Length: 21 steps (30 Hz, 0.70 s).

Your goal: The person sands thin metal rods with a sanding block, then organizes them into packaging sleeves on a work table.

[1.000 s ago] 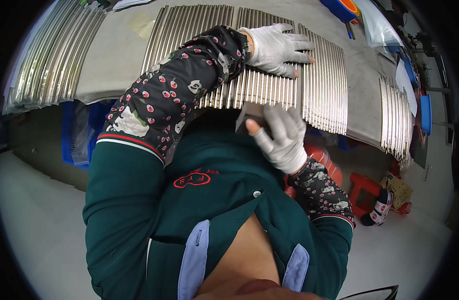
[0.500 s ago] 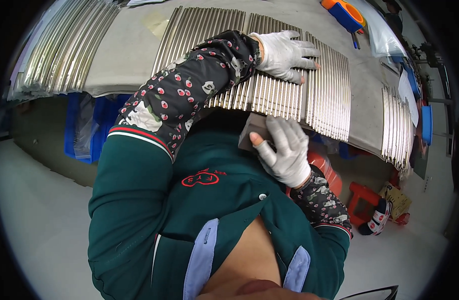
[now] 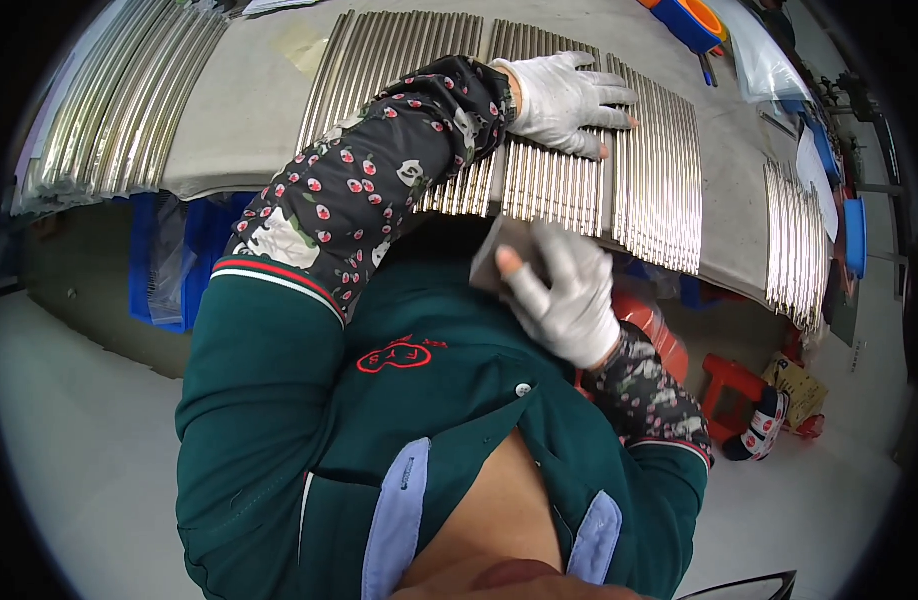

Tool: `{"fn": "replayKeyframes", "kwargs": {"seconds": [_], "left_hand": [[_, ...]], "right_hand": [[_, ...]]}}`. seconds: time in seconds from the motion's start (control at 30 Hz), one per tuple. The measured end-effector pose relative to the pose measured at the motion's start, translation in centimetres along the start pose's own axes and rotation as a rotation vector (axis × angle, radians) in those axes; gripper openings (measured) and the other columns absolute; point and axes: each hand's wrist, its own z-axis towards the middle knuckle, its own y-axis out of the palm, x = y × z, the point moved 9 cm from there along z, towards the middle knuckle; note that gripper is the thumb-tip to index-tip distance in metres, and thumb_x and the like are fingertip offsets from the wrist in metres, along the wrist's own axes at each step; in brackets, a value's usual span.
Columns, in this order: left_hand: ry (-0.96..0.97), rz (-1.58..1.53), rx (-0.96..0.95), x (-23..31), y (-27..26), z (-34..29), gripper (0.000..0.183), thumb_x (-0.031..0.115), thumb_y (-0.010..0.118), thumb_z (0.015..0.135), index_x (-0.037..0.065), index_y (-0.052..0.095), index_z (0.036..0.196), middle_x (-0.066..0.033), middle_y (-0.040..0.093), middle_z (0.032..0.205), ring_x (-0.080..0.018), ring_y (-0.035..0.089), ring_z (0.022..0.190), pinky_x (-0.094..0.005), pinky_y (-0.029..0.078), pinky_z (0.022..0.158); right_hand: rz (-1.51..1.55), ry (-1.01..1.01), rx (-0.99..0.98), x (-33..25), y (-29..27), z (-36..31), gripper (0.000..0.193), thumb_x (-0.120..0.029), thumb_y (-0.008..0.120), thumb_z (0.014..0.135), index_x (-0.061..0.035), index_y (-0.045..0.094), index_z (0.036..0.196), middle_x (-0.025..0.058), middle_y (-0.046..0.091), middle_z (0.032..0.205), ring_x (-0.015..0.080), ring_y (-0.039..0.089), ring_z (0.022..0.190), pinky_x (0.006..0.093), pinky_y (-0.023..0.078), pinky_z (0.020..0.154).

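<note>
My left hand (image 3: pixel 567 105), in a white glove with some bare fingertips, lies flat with fingers spread across a row of shiny metal rods (image 3: pixel 554 190). Its fingertips reach the edge of the neighbouring group of rods (image 3: pixel 662 180) on the right. Another group of rods (image 3: pixel 409 42) lies to the left, partly under my patterned sleeve. Below the near ends of the middle rods, my right hand (image 3: pixel 569 305), also gloved, grips a grey rectangular block (image 3: pixel 489 260). The hand is slightly blurred. Whether the block touches the rod ends I cannot tell.
Bagged rods (image 3: pixel 129 110) lie at the table's left, and a smaller rod bundle (image 3: pixel 794 235) at its right edge. An orange and blue tape roll (image 3: pixel 689 25) sits at the back. Blue bins (image 3: pixel 164 260) and a red stool (image 3: pixel 729 390) stand below the grey tabletop (image 3: pixel 229 140).
My right hand and the grey block have shifted slightly left and up toward the rod ends, and the block has tilted. My left hand stays spread on the rods.
</note>
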Motion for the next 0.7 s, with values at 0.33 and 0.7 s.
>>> {"fn": "replayKeyframes", "kwargs": {"seconds": [0.33, 0.7], "left_hand": [[-0.001, 0.006, -0.011, -0.3, 0.4, 0.0, 0.061, 0.05, 0.046, 0.095, 0.016, 0.04, 0.145, -0.0114, 0.034, 0.152, -0.0294, 0.031, 0.141, -0.0516, 0.022, 0.116], [0.005, 0.011, 0.038, -0.6, 0.5, 0.2, 0.061, 0.049, 0.048, 0.094, 0.016, 0.041, 0.145, -0.0117, 0.034, 0.152, -0.03, 0.032, 0.14, -0.0515, 0.024, 0.114]], "right_hand": [[0.099, -0.167, -0.145, -2.0, 1.7, -0.9, 0.044, -0.01, 0.064, 0.08, -0.0121, 0.056, 0.123, 0.0206, 0.051, 0.12, 0.0339, 0.057, 0.102, 0.0428, 0.053, 0.082], [0.099, -0.114, -0.101, -0.4, 0.8, -0.7, 0.044, -0.015, 0.064, 0.081, -0.013, 0.056, 0.124, 0.0209, 0.052, 0.126, 0.033, 0.058, 0.101, 0.0401, 0.051, 0.085]]}}
